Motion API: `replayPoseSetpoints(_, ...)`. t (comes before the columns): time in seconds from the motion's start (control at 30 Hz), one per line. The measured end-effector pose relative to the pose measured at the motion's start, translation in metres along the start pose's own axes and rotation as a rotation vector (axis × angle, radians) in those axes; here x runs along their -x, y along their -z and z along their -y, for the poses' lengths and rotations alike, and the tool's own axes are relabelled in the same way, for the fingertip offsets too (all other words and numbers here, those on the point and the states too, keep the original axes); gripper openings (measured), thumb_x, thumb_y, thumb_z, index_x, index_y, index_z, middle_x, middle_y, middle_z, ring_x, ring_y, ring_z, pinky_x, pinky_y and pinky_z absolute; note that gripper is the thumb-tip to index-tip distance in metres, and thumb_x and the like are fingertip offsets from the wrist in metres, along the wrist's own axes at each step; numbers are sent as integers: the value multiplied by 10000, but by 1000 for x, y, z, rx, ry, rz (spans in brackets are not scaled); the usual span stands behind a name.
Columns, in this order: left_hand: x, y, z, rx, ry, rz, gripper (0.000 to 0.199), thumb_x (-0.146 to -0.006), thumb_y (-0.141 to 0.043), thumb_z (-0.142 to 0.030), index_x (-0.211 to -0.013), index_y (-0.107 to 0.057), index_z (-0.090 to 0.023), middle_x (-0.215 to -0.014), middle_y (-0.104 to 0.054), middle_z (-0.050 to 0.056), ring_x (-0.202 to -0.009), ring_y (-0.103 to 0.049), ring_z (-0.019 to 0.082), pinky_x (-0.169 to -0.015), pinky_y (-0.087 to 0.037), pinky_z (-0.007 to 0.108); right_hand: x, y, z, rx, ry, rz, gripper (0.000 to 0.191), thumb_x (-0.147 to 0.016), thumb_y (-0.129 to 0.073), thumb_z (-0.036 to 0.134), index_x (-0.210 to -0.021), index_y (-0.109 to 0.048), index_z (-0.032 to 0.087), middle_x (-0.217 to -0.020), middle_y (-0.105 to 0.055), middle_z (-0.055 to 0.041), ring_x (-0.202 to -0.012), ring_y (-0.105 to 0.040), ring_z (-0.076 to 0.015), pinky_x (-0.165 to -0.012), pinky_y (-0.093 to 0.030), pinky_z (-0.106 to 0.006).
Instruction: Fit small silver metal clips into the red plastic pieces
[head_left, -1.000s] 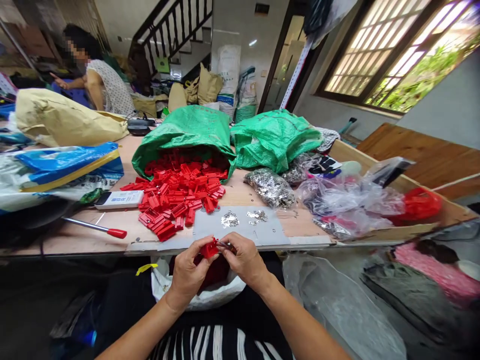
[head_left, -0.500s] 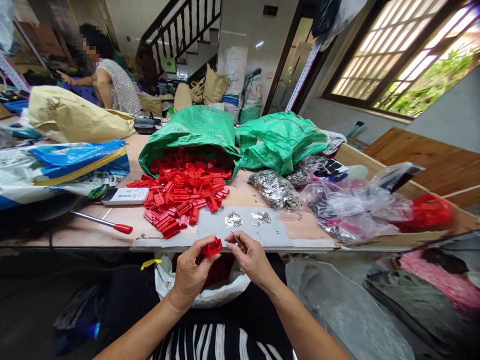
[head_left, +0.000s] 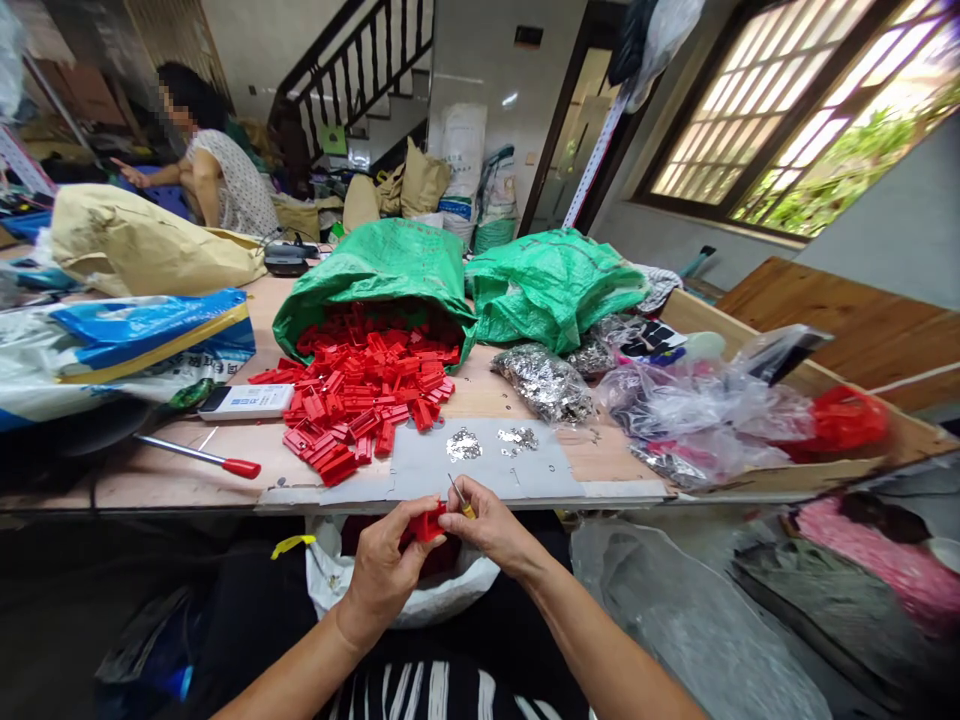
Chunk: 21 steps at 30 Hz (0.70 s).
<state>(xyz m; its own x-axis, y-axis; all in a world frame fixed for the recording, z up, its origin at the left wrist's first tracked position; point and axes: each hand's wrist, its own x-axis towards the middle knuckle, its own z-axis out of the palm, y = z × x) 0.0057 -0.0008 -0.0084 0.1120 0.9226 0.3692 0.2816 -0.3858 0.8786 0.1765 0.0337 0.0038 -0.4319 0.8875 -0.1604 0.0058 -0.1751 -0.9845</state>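
Above the white sack's mouth, my left hand (head_left: 384,560) pinches a small red plastic housing (head_left: 429,523) between thumb and fingers. My right hand (head_left: 493,528) is closed around a small hand tool (head_left: 468,510) with a thin metal shaft and yellowish handle; whether it is an awl or a screwdriver I cannot tell. Its shaft points up and away from me, and the right thumb meets the housing's right side. Beyond my hands, two small heaps of shiny metal pieces (head_left: 463,444) lie on a grey mat (head_left: 420,470). The housing's inside is hidden.
Many red housings (head_left: 360,400) spill from a green woven sack (head_left: 382,260). A white sack (head_left: 330,580) hangs open below the table edge. Bags of metal pieces (head_left: 544,385) and a shallow wooden tray (head_left: 795,476) are right. A red-tipped lever (head_left: 240,468) juts in left. Another person (head_left: 229,180) sits behind.
The right hand has drawn closer to the red housing, its thumb now against it. The tool has tilted more upright, and the housing has turned slightly. The whole view has shifted a little.
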Motion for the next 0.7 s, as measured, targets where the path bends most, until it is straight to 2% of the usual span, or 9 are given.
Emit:
replayPoseSetpoints(0.13,4,0,6,87,55,50,288,-783,-642,-226,-1071,-633,-243,-1043,-719,44,-941,-678,210,-830,-534,305,5,-1,-3,-134,-57,63,418,-689,-721,434,-812,-396,203,-596,-395,102,-462,-277,-36,-433,-195,-176)
replayPoseSetpoints(0.4,8,0,5,205,136,93,272,-769,-651,-246,-1041,-649,-235,-1074,-708,65,-991,-658,236,-885,-513,358,13,1,-6,-235,-112,112,498,-637,-762,474,-841,-398,202,-607,-405,100,-456,-300,-27,-422,-190,-174)
replayPoseSetpoints(0.53,7,3,7,429,259,111,280,-706,-717,-258,-974,-661,-202,-1045,-721,83,-990,-658,245,-897,-505,363,15,-3,-14,-298,-137,133,491,-617,-784,414,-857,-413,201,-623,-446,90,-451,-345,-28,-418,-215,-166)
replayPoseSetpoints(0.7,8,1,15,672,428,29,328,-636,-772,-262,-928,-653,-173,-975,-735,87,-875,-686,235,-794,-544,341,12,-2,-14,-248,-163,171,499,-628,-752,478,-883,-420,206,-597,-456,93,-439,-377,-38,-419,-237,-158)
